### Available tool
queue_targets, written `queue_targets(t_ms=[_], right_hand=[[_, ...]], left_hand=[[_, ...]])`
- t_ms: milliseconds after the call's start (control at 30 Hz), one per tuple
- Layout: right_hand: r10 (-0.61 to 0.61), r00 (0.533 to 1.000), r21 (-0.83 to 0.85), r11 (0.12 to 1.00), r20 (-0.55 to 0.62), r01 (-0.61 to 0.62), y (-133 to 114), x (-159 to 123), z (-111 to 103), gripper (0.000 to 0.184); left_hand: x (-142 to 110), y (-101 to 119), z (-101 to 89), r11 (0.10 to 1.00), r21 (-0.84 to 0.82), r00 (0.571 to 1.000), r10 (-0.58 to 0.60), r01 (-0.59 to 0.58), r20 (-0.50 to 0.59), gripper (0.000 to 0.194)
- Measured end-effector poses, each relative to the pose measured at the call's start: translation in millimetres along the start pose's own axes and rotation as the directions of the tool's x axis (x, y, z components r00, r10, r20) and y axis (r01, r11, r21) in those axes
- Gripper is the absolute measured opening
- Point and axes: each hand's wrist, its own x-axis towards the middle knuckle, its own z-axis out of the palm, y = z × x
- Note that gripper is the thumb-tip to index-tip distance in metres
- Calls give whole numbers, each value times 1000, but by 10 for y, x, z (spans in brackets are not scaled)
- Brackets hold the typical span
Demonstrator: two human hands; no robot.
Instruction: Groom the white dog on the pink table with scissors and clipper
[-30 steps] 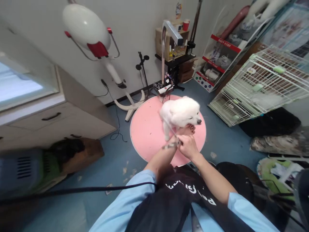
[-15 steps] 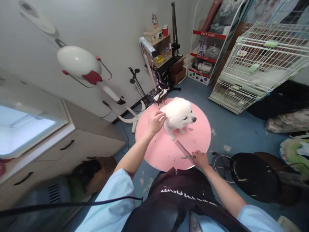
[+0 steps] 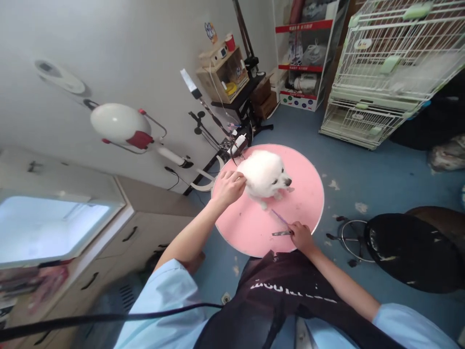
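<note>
A small white fluffy dog [image 3: 263,175] sits on a round pink grooming table [image 3: 308,194], its head turned right. My left hand [image 3: 228,185] rests on the dog's back with the fingers curled into the fur. My right hand [image 3: 300,235] is closed on a comb and scissors [image 3: 280,224] near the table's front edge; the comb points up-left toward the dog's paws.
A white and red stand dryer [image 3: 121,125] hangs at left above a cabinet [image 3: 145,228]. Tools lie by the table's far rim [image 3: 236,143]. White wire cages [image 3: 388,72] stand at right, a black stool [image 3: 410,252] beside me. Fur clumps lie on the blue floor.
My left hand left the dog's front paw and moved up onto its back. My right hand drew back with the tools to the table's front edge. The view tilted and swung left.
</note>
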Motion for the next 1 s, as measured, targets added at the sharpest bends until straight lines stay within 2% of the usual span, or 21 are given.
queue_targets(t_ms=[100, 167, 200, 233, 300, 333, 400, 433, 467, 533, 600, 667, 767, 833, 900, 1000], right_hand=[[-8, 997, 104, 994, -81, 17, -78, -29, 43, 36], [-32, 976, 186, 980, -214, 73, -198, -49, -23, 35], [-46, 950, 217, 969, -309, 118, -290, -59, -103, 33], [-60, 908, 233, 958, -415, 170, -406, -68, -216, 32], [-87, 786, 206, 942, -612, 265, -713, -75, -538, 31], [-121, 728, 161, 939, -675, 305, -897, -66, -733, 30], [-186, 653, 45, 947, -734, 319, -1292, -2, -1145, 32], [-214, 644, -16, 954, -735, 298, -1484, 58, -1339, 32], [-240, 667, -77, 961, -706, 264, -1659, 135, -1515, 32], [-243, 760, -168, 970, -603, 177, -1930, 316, -1787, 29], [-196, 843, -230, 969, -501, 88, -2083, 480, -1945, 28], [-156, 883, -263, 964, -442, 39, -2141, 575, -2017, 27], [-122, 897, -261, 965, -426, 8, -2143, 581, -2057, 27], [-109, 898, -250, 968, -426, -1, -2126, 544, -2071, 26], [-123, 897, -250, 968, -425, 14, -2098, 516, -2073, 27], [-188, 881, -262, 962, -435, 75, -2033, 519, -2053, 29]], left_hand=[[135, -8, -246, 998, -45, 992, 43, -38, 118, 24], [285, -32, -426, 991, -110, 963, 102, -76, 250, 23], [373, -51, -500, 983, -154, 939, 143, -98, 314, 22], [464, -75, -559, 972, -202, 911, 186, -117, 369, 21], [645, -129, -624, 947, -286, 855, 267, -147, 445, 19], [728, -155, -634, 934, -317, 826, 306, -164, 473, 19], [873, -195, -626, 908, -368, 772, 377, -201, 511, 20], [933, -206, -615, 896, -387, 750, 408, -219, 521, 19], [985, -210, -605, 883, -403, 728, 437, -238, 528, 19], [1064, -202, -590, 861, -431, 688, 485, -269, 539, 18], [1107, -182, -585, 848, -446, 662, 511, -285, 549, 19], [1116, -162, -587, 848, -458, 670, 505, -268, 543, 21], [1086, -131, -605, 861, -471, 783, 424, -192, 456, 24], [1064, -98, -632, 874, -462, 831, 363, -148, 421, 25], [1064, -47, -667, 886, -448, 818, 347, -124, 460, 26], [1107, 49, -698, 901, -420, 752, 352, -110, 558, 26]])
